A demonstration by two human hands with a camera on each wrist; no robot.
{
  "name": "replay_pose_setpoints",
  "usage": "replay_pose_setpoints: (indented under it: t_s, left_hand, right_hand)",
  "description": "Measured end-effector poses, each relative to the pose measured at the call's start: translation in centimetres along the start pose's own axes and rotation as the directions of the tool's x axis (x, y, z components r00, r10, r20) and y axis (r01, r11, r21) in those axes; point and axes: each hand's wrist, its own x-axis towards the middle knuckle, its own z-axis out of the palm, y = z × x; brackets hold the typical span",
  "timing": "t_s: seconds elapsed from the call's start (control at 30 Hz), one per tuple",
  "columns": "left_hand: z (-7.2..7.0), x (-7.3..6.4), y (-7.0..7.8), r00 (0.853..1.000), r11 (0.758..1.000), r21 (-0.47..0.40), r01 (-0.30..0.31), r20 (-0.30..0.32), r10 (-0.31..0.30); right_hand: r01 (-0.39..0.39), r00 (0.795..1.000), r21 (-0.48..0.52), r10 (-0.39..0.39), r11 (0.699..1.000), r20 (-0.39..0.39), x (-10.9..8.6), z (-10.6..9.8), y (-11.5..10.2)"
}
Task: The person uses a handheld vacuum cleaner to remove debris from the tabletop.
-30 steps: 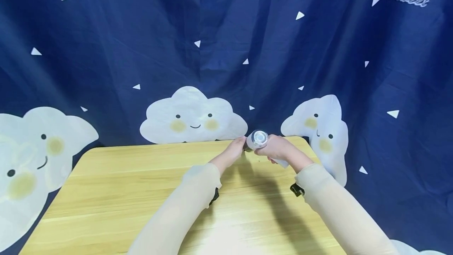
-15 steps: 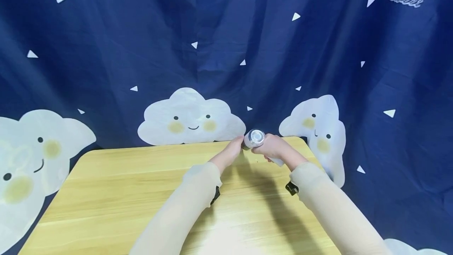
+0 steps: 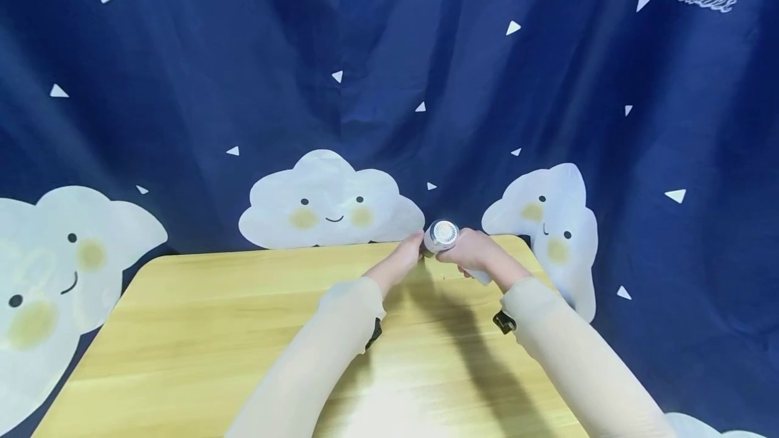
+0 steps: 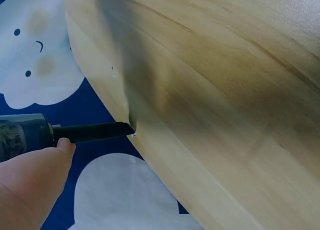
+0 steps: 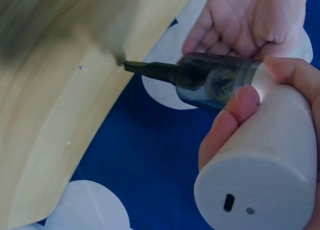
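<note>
At the table's far edge, my right hand (image 3: 477,251) grips the white handle of a handheld vacuum cleaner (image 3: 443,234). Its thumb and fingers wrap the handle in the right wrist view. A see-through dark dust cup (image 5: 212,80) and a narrow black nozzle (image 5: 150,70) point toward the tabletop. The nozzle tip sits at the edge, touching or just above the wood. My left hand (image 5: 260,20) lies against the dust cup with its palm exposed and fingers loosely extended. In the left wrist view, one fingertip (image 4: 64,143) is at the base of the nozzle.
Tiny pale specks (image 5: 68,143) and a purple speck (image 5: 80,67) lie on the wooden table (image 3: 243,316) near its edge. A dark blue curtain (image 3: 377,86) with white clouds hangs right behind. Black wrist straps (image 3: 504,322) show under the cream sleeves.
The head view shifts slightly. Both hands and the vacuum cleaner stay almost in place at the far edge, with the same hold.
</note>
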Motion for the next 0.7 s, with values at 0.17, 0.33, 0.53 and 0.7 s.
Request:
replay_pose_setpoints:
  t_s: [0.17, 0.33, 0.53, 0.7]
  left_hand:
    - [0.8, -0.5, 0.6, 1.000, 0.998, 0.055, 0.000, 0.017, -0.001]
    - [1.1, -1.1, 0.8, 1.000, 0.992, 0.128, 0.006, 0.016, -0.008]
    - [1.4, -1.9, 1.1, 1.000, 0.977, 0.212, 0.011, -0.002, -0.011]
    - [1.8, -2.7, 1.3, 1.000, 0.971, 0.239, 0.011, 0.011, -0.014]
  right_hand:
    - [-0.010, 1.000, 0.005, 0.010, 1.000, 0.023, -0.9, -0.7, 0.3]
    - [-0.032, 0.999, 0.028, 0.031, 0.999, 0.043, -1.6, -1.0, 0.5]
    - [-0.026, 0.998, 0.057, 0.022, 0.998, 0.063, -2.2, -1.2, 1.0]
    - [0.005, 0.997, 0.056, -0.009, 0.998, 0.073, -2.7, -1.2, 1.4]
